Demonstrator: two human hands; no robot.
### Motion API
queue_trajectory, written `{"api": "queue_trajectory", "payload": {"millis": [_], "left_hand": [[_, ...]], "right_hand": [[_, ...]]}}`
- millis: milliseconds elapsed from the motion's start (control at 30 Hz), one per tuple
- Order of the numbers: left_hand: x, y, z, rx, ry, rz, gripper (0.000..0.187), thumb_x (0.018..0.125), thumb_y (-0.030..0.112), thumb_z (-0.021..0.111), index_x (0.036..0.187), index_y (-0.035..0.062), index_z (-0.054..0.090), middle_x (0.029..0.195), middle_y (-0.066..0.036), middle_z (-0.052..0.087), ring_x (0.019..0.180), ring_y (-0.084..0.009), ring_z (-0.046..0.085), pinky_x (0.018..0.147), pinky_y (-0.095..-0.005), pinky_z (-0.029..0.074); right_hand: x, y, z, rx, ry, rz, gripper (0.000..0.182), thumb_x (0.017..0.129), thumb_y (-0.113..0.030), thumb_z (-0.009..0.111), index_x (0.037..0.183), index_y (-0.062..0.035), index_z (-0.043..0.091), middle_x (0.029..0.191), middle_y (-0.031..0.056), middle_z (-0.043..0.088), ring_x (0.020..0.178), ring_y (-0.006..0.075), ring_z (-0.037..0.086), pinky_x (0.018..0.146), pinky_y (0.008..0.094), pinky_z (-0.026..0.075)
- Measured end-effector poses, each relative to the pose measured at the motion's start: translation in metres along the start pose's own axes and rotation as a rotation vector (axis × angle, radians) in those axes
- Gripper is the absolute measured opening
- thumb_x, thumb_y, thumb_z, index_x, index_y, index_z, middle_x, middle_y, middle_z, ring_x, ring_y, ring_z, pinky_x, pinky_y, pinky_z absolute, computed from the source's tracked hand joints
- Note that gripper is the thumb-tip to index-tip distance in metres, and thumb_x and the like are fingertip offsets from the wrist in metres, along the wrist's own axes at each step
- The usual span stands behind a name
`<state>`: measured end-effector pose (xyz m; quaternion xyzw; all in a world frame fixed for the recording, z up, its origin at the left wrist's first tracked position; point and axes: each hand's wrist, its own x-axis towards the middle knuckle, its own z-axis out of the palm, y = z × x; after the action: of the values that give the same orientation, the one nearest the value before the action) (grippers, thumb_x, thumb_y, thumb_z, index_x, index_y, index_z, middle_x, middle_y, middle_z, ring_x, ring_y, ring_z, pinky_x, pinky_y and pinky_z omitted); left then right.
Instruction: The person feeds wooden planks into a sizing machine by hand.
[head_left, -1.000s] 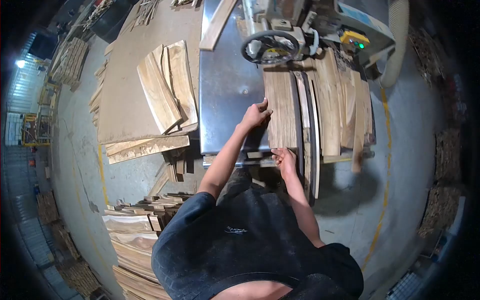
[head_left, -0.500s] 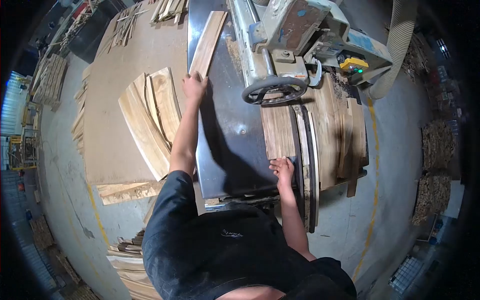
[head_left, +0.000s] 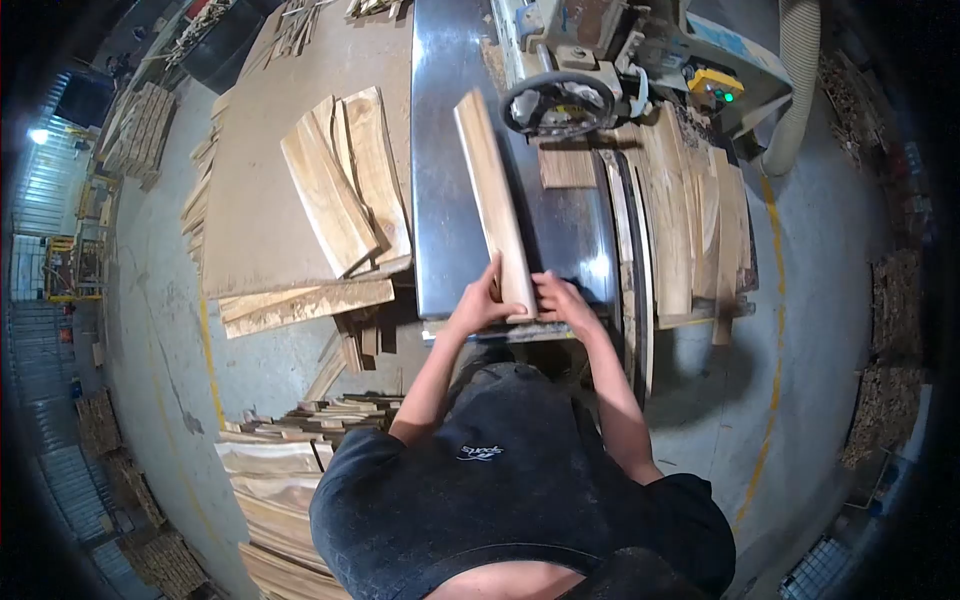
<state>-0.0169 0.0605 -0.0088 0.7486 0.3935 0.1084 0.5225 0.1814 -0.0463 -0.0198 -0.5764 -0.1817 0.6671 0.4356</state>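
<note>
A narrow light-brown wooden board [head_left: 490,190] slants over the metal machine table [head_left: 440,200], its near end close to the front edge. My left hand [head_left: 483,303] grips that near end from the left, thumb lying across the top face. From the right, my right hand [head_left: 563,300] has its fingers closed against the board's edge; some fingertips are hidden. Beyond it, a second piece of wood [head_left: 568,168] lies flat on the table, its far part hidden below the black handwheel [head_left: 557,103] of the machine.
Left of the metal table, a brown panel [head_left: 250,200] carries several boards [head_left: 330,190]. More boards [head_left: 675,220] stand stacked at the right, past a dark rail. A yellow switch box [head_left: 715,85] with a green light sits on the machine, near a ribbed hose [head_left: 797,90]. Lower left is a wood pile [head_left: 275,480].
My left hand has drawn the board from the table's far left to the near edge. My right hand has left the second piece, now farther under the machine, and taken hold of the board.
</note>
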Motion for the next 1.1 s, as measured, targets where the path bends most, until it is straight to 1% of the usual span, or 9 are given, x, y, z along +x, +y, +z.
{"api": "queue_trajectory", "payload": {"millis": [100, 133, 167, 233, 267, 400, 500, 700, 1100], "left_hand": [[-0.04, -0.014, 0.048, 0.242, 0.199, 0.071, 0.068, 0.076, 0.037, 0.082, 0.133, 0.0091, 0.058, 0.071, -0.012, 0.064, 0.058, -0.0252, 0.062, 0.055, -0.0344, 0.048], [-0.049, -0.004, 0.052, 0.274, 0.236, 0.057, 0.059, 0.08, 0.042, 0.077, 0.128, 0.0117, 0.063, 0.093, -0.019, 0.067, 0.082, -0.0282, 0.067, 0.069, -0.0387, 0.051], [-0.054, 0.0, 0.06, 0.277, 0.233, 0.052, 0.059, 0.08, 0.042, 0.077, 0.128, 0.0117, 0.063, 0.093, -0.019, 0.067, 0.082, -0.0282, 0.067, 0.069, -0.0387, 0.051], [-0.06, 0.004, 0.079, 0.718, 0.594, 0.245, 0.06, 0.082, 0.048, 0.072, 0.13, 0.0145, 0.061, 0.124, -0.026, 0.057, 0.117, -0.0366, 0.055, 0.094, -0.0487, 0.043], [-0.055, -0.016, 0.095, 0.589, 0.493, 0.245, 0.065, 0.083, 0.054, 0.068, 0.134, 0.014, 0.058, 0.143, -0.031, 0.04, 0.137, -0.0454, 0.031, 0.107, -0.059, 0.025], [-0.04, -0.01, 0.129, 0.652, 0.422, 0.234, 0.065, 0.086, 0.057, 0.061, 0.137, 0.0157, 0.056, 0.149, -0.032, 0.034, 0.142, -0.0451, 0.028, 0.108, -0.0602, 0.024], [-0.016, -0.003, 0.148, 0.689, 0.499, 0.271, 0.061, 0.088, 0.055, 0.059, 0.135, 0.0157, 0.057, 0.147, -0.028, 0.04, 0.141, -0.0407, 0.032, 0.109, -0.0601, 0.024], [0.032, 0.015, 0.152, 0.658, 0.587, 0.311, 0.056, 0.086, 0.054, 0.063, 0.127, 0.0168, 0.064, 0.143, -0.026, 0.045, 0.138, -0.0389, 0.037, 0.109, -0.057, 0.025], [0.113, 0.024, 0.126, 0.673, 0.57, 0.315, 0.057, 0.086, 0.057, 0.06, 0.129, 0.0206, 0.063, 0.143, -0.024, 0.047, 0.138, -0.0357, 0.038, 0.11, -0.0538, 0.025]], "right_hand": [[-0.038, 0.051, -0.003, -0.228, -0.027, 0.026, 0.036, 0.1, -0.035, 0.055, 0.114, -0.0025, 0.059, 0.102, 0.007, 0.066, 0.089, 0.0173, 0.066, 0.071, 0.034, 0.058], [-0.046, 0.073, -0.006, -0.181, 0.001, 0.092, 0.025, 0.097, -0.023, 0.061, 0.11, -0.002, 0.06, 0.096, 0.0062, 0.065, 0.085, 0.0152, 0.066, 0.063, 0.0314, 0.058], [-0.058, 0.096, -0.01, -0.166, -0.034, 0.105, 0.027, 0.097, -0.023, 0.062, 0.113, -0.003, 0.058, 0.096, 0.0049, 0.065, 0.086, 0.0143, 0.066, 0.066, 0.0321, 0.059], [-0.082, 0.139, -0.016, -0.084, -0.066, 0.088, 0.028, 0.096, -0.021, 0.063, 0.117, -0.0038, 0.056, 0.097, 0.0042, 0.066, 0.085, 0.0127, 0.066, 0.067, 0.0298, 0.057], [-0.091, 0.157, -0.02, -0.085, -0.089, 0.084, 0.037, 0.095, -0.017, 0.063, 0.128, -0.005, 0.052, 0.099, 0.0022, 0.066, 0.083, 0.0097, 0.064, 0.066, 0.0256, 0.054], [-0.123, 0.177, -0.028, 0.022, -0.047, -0.089, 0.053, 0.096, -0.012, 0.062, 0.144, -0.0093, 0.041, 0.102, -0.001, 0.065, 0.076, 0.0047, 0.057, 0.062, 0.0224, 0.049], [-0.124, 0.193, -0.032, 0.343, 0.142, -0.11, 0.03, 0.097, -0.017, 0.062, 0.125, -0.0074, 0.056, 0.098, 0.0011, 0.067, 0.075, 0.0082, 0.061, 0.062, 0.0233, 0.047], [-0.121, 0.164, -0.028, 0.402, 0.241, 0.055, 0.041, 0.101, -0.042, 0.052, 0.101, -0.0025, 0.063, 0.089, 0.0088, 0.07, 0.07, 0.0127, 0.065, 0.061, 0.0239, 0.049], [-0.06, 0.104, -0.036, 0.264, 0.372, 0.038, 0.045, 0.102, -0.042, 0.044, 0.095, -0.0018, 0.061, 0.07, 0.0065, 0.065, 0.052, 0.0114, 0.058, 0.043, 0.0235, 0.039]]}}
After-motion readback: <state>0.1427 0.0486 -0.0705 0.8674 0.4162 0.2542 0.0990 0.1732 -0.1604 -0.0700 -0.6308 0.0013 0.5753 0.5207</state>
